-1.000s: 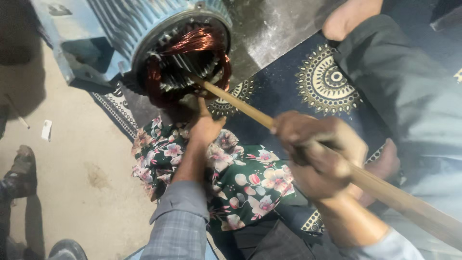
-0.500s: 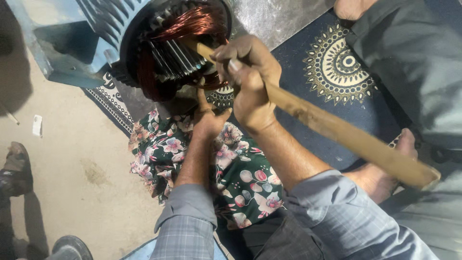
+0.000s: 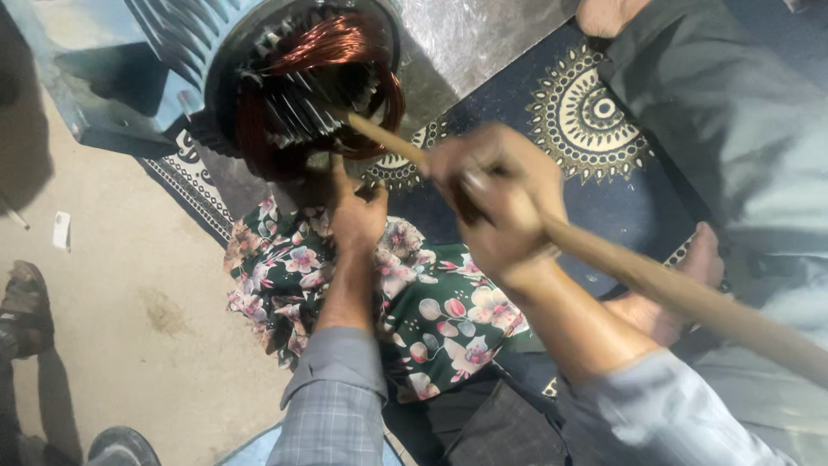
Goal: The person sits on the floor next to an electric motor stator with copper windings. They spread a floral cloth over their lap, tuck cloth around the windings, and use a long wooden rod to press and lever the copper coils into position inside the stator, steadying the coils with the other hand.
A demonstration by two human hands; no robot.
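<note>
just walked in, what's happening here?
A person sits on the floor at a blue electric motor lying on its side, its open end showing copper windings. The right hand grips a long wooden stick whose tip is pushed in among the windings. The left hand rests against the lower edge of the opening. A floral cloth lies under the forearms on a dark patterned mat.
</note>
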